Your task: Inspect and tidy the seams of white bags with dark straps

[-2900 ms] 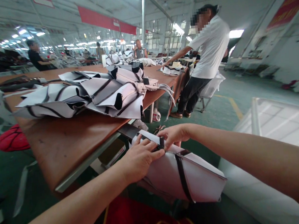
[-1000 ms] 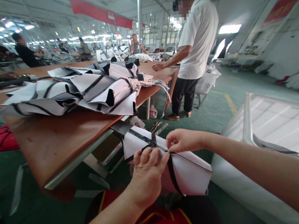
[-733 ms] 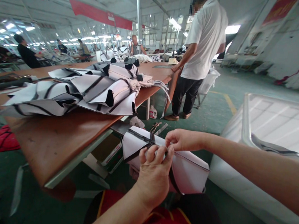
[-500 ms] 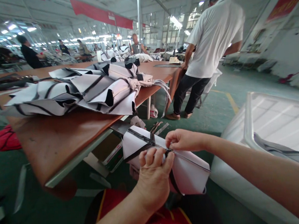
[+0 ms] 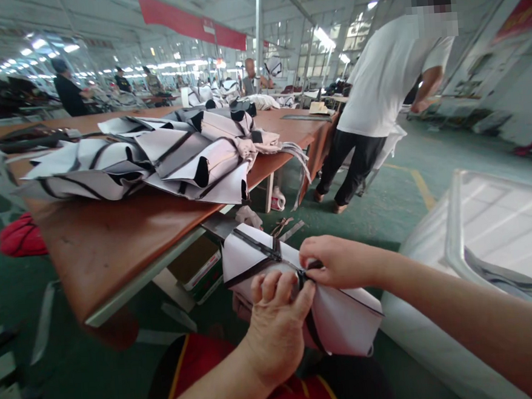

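Note:
A white bag-like piece with black strips [image 5: 350, 321] lies across my lap, in front of the table edge. My left hand [image 5: 279, 323] rests on its near side, fingers bent over the top, thumb and forefinger at the black strip along the middle. Just beyond, my right hand [image 5: 332, 262] pinches a black strip [image 5: 302, 277] close to my left thumb and forefinger. What exactly lies under the fingertips is partly hidden. On the far left end of the piece, black strips cross over the white panel.
A brown-topped table [image 5: 82, 249] stands ahead on the left, with a heap of white, black-striped pieces [image 5: 171, 151] on it. To the right is a large white bin [image 5: 453, 235] holding dark sheets. A person in a white shirt [image 5: 380, 76] stands beyond the table. An open box [image 5: 195, 268] sits below.
The view has shifted slightly, so most things sit further right. A dark strip now shows at my right fingers. The person in white leans further right, one hand off the table.

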`<state>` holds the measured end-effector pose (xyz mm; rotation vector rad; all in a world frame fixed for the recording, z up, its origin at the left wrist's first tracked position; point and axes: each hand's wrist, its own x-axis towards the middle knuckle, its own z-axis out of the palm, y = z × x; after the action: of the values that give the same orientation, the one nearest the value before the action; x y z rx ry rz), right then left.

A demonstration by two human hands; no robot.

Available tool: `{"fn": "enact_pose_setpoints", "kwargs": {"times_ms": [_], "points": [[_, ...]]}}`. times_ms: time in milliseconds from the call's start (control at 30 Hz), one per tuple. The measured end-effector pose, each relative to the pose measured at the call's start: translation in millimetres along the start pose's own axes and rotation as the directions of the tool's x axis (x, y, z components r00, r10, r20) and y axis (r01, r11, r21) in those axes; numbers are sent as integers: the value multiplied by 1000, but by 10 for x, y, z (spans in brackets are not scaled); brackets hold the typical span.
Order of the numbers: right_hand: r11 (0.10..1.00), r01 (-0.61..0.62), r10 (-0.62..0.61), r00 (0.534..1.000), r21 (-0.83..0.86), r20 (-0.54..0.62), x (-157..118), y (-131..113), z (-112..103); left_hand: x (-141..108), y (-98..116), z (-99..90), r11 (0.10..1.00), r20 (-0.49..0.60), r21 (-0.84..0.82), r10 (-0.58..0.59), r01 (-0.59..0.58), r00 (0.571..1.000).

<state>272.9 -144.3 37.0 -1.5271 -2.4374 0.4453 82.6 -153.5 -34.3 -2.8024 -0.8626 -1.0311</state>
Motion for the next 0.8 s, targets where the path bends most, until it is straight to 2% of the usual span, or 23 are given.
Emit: {"fn": "enact_pose_setpoints", "kwargs": {"times_ms": [100,200,300,400,467,533,600,700,800], "points": [[977,91,-90,996,-194,13,-56,-147,-17,-21,-13,24,999,4,42,17,-17,1000],[963,117,-111,993,-245,35,-63,-198,-15,-38,-26,42,995,-4,89,39,-38,999],[987,89,-91,996,-134,-10,-20,-130,25,-51,-35,47,993,-22,105,61,-59,998],[993,55,-43,992,104,-121,30,12,127,-57,-38,47,992,-41,113,68,-63,997],[958,38,15,983,284,-181,47,104,209,-57,-41,46,990,-37,127,67,-62,997],[915,15,70,978,403,-194,43,158,267,-55,-45,45,990,-16,128,55,-53,998],[907,8,78,979,422,-187,23,163,280,-52,-47,43,994,7,107,39,-39,999],[948,48,7,985,314,-172,-9,115,218,-47,-37,35,997,7,69,21,-21,1000],[974,82,-60,993,211,-104,-2,88,125,-41,-16,28,997,-5,72,14,-13,1000]]}}
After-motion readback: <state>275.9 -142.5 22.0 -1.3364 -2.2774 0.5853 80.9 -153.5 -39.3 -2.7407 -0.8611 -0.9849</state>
